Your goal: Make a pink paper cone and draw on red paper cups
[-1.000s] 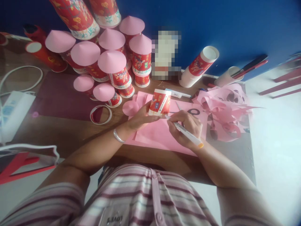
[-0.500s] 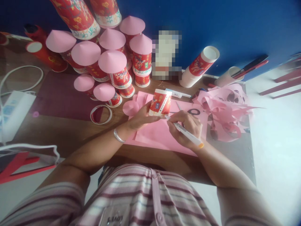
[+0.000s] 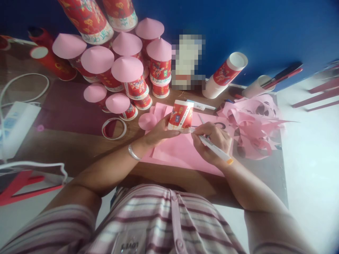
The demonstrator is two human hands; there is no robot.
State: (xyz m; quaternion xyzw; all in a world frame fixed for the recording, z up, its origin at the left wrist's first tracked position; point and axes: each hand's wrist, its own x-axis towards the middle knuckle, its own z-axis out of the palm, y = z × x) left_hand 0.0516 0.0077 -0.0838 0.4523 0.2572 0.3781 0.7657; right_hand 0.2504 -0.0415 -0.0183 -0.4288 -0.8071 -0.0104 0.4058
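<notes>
My left hand is wrapped round a red paper cup with a white band, tilted above the pink paper. Between the fingers of my right hand is a white marker with an orange end. Its tip is at the cup's white band, on the right side. Small orange marks show on that band. Beneath both hands lie pink paper sheets. A small pink cone rests just left of the cup, and a pair of scissors is partly hidden behind my right hand.
Several red cups with pink cone tops stand at the back left. Pink paper scraps pile up on the right. A cup stack, a pen holder and another marker are at the back. A white ring lies left.
My right hand has shifted slightly right with the marker, its tip moving along the cup's white band. My left hand keeps the cup nearly in place.
</notes>
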